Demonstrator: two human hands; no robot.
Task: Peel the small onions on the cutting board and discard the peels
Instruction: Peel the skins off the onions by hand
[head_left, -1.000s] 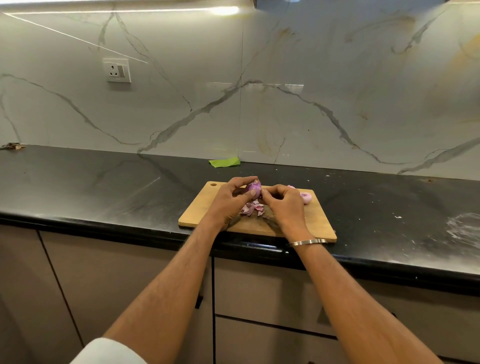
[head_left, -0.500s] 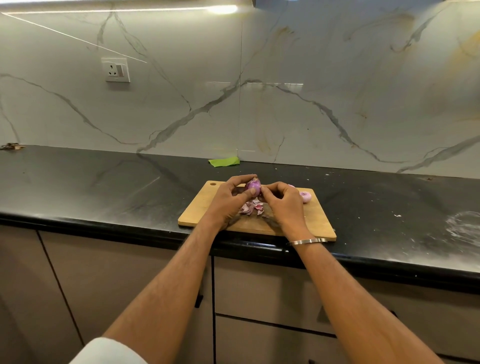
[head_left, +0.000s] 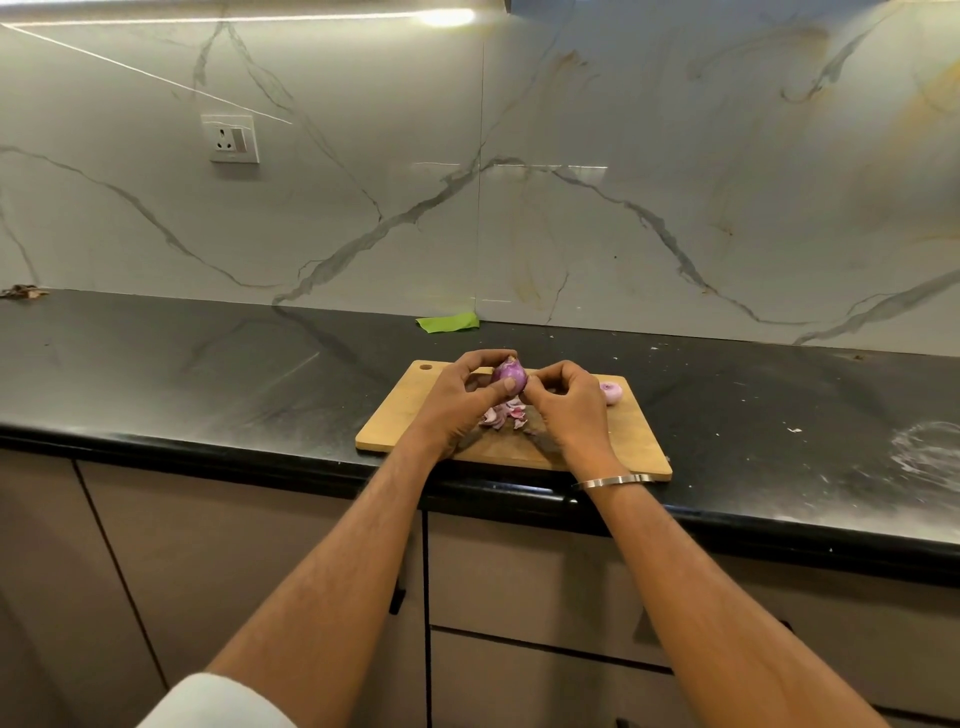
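Black countertop, marble backsplash, wooden cutting board, possibly dusty

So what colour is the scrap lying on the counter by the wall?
Bright green. The scrap shows in the head view, behind the board.

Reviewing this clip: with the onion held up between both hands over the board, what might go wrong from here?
1. The onion is pinched by the left hand with the right hand at its side; a slipped grip could drop it.
2. The peels lie loose on the cutting board, which slightly overhangs the counter edge; scraps may fall.
3. The peeled onion near the board's far corner could roll off.
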